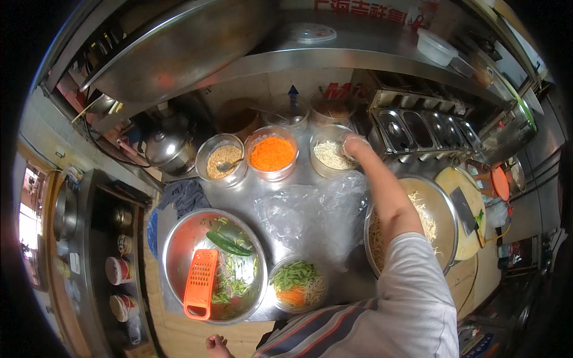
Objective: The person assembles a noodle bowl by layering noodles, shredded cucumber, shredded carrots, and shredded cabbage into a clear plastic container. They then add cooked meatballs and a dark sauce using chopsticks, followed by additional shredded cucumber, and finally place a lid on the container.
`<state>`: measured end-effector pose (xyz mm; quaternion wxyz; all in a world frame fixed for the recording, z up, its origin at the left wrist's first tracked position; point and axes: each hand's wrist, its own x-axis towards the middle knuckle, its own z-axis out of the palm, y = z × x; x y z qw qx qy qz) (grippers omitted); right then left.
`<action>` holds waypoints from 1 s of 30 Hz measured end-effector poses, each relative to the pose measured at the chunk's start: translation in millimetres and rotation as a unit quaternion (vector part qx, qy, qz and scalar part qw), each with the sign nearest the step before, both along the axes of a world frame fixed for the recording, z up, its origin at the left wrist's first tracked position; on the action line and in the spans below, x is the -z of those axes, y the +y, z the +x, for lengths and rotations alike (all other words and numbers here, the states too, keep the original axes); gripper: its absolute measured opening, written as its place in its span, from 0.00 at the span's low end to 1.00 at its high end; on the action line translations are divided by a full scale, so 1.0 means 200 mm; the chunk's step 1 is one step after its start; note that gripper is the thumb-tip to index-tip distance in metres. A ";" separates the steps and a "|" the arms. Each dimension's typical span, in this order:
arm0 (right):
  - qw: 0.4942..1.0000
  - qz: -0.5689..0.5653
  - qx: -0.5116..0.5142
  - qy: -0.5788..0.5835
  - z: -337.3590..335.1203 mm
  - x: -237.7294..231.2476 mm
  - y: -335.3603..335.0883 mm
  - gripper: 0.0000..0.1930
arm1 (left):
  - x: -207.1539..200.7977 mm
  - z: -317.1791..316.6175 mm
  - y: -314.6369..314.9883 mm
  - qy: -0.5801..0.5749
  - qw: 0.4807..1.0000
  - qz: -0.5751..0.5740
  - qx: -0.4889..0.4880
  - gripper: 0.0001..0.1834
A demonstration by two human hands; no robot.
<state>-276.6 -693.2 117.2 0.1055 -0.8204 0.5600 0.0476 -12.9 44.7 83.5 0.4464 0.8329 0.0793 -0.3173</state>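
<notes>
My right hand (354, 147) reaches over the far right rim of a clear tub (325, 169) of pale shreds (329, 154); its fingertips are too hidden to read. My left hand (218, 345) hangs low at the bottom edge, its fingers curled, with nothing visible in it. Left of the pale shreds stand a tub of shredded carrot (271, 154) and a tub of brown crumbly food (222, 161) with a spoon (229, 165). Close to my body, a clear bowl (296, 308) holds green shreds, carrot and pale strands.
A steel basin (260, 293) at left holds an orange grater (200, 284), a cucumber (228, 243) and scraps. Clear plastic bags (310, 218) lie mid-counter. Under my right arm is a bowl of noodle-like strands (431, 235). A knife (464, 210) rests on the round board (473, 191). Overhead runs a shelf (334, 55).
</notes>
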 end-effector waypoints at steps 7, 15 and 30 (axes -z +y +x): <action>1.000 -0.018 0.000 -0.024 0.08 0.06 0.03 0.19 | 0.20 0.07 0.07 -0.132 0.984 -0.083 -0.091 0.03; 0.979 -0.122 0.005 -0.165 -0.10 -0.01 0.01 0.13 | 0.23 0.06 0.02 -0.103 0.987 -0.095 -0.082 0.04; 0.836 0.177 0.012 -0.519 -0.15 -0.60 1.48 0.08 | 0.25 0.13 -0.10 -0.075 0.981 -0.172 -0.041 0.02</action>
